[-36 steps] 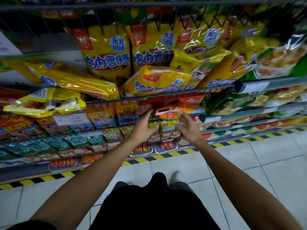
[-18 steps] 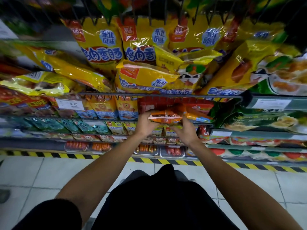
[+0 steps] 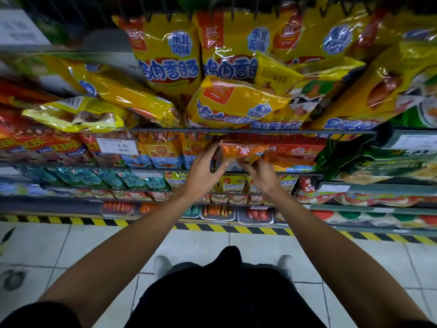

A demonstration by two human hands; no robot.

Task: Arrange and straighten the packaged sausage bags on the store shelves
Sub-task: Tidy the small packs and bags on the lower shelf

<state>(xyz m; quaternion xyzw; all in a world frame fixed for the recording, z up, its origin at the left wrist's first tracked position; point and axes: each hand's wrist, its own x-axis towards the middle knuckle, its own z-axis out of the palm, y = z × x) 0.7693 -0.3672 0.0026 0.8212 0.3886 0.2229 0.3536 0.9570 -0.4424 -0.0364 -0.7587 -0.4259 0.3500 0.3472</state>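
Note:
An orange sausage bag (image 3: 241, 150) is held just under the dark wire shelf edge (image 3: 307, 132), in front of red and orange packs (image 3: 295, 157). My left hand (image 3: 204, 168) grips its left end with thumb and curled fingers. My right hand (image 3: 260, 170) pinches its lower right edge from below. Large yellow sausage bags (image 3: 170, 58) hang and lie on the shelf above; one yellow bag (image 3: 236, 102) lies tilted at the front. Small yellow lion-print bags (image 3: 163, 152) stand to the left of my hands.
A price tag reading 9.9 (image 3: 117, 146) hangs on the left. Teal packs (image 3: 78, 177) and green bags (image 3: 378, 162) fill side shelves. Trays of sausages (image 3: 217, 211) line the bottom shelf. A yellow-black striped strip (image 3: 212, 227) borders the tiled floor (image 3: 71, 247).
Both hands have closed on the orange bag and lifted it up toward the wire shelf edge. The view has moved closer to the shelves and tilted further down.

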